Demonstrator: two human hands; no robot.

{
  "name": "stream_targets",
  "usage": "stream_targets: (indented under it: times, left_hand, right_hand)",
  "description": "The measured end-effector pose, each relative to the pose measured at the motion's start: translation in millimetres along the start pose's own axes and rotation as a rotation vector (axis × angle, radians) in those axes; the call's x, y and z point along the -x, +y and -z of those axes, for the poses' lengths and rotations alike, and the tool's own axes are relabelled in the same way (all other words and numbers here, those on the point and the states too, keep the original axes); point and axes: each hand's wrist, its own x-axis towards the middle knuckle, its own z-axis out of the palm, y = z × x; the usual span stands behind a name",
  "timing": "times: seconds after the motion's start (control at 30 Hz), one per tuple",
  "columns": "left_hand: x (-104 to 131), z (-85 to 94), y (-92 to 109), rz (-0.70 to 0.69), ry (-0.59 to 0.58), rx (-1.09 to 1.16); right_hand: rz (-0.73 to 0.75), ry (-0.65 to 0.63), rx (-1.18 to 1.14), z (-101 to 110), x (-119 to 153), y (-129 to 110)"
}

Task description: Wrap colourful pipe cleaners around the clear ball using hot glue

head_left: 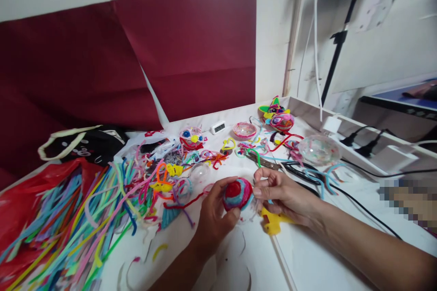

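Observation:
My left hand (216, 211) is wrapped round a small ball (238, 194) covered in coiled red, light blue and pink pipe cleaner. My right hand (278, 191) pinches at the ball's right side, where a light blue pipe cleaner (270, 201) shows below the fingers; the fingertips partly hide what they grip. Just under my right hand lies a yellow glue gun (271, 223) with a white glue stick (282, 261) pointing toward me. Beyond that hand are pliers or scissors (264, 160), whose dark handles run to the right.
Loose pipe cleaners (99, 209) pile up at the left on a red bag (13, 223). Clear bowls (319, 150), finished fuzzy figures (278, 116) and a small digital clock (217, 127) stand at the back. A power strip (378, 152) with cables lines the right edge.

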Motion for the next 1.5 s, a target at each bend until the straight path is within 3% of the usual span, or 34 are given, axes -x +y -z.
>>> stream_targets:
  times: [0.23, 0.43, 0.67, 0.87, 1.17, 1.5]
  left_hand:
    - [4, 10.8, -9, -0.161, -0.074, -0.067]
    - [9, 11.9, -12, -0.222, 0.048, -0.068]
    - [8, 11.1, -6, -0.134, 0.098, -0.015]
    - [9, 13.1, -7, -0.156, 0.135, 0.011]
    - [5, 31.5, -22, -0.224, 0.067, -0.086]
    - [6, 26.7, -19, -0.253, 0.024, -0.067]
  right_hand:
    - [0.023, -0.032, 0.067, -3, 4, 2]
    - [0.069, -0.059, 0.066, -8, 1, 8]
    - [0.025, -0.069, 0.146, -12, -5, 0]
    - [-0.005, -0.068, 0.171, -25, -6, -14]
    - [-0.047, -0.068, 0.146, -26, -8, -16]
    - [-0.014, -0.097, 0.099, -21, -12, -11]
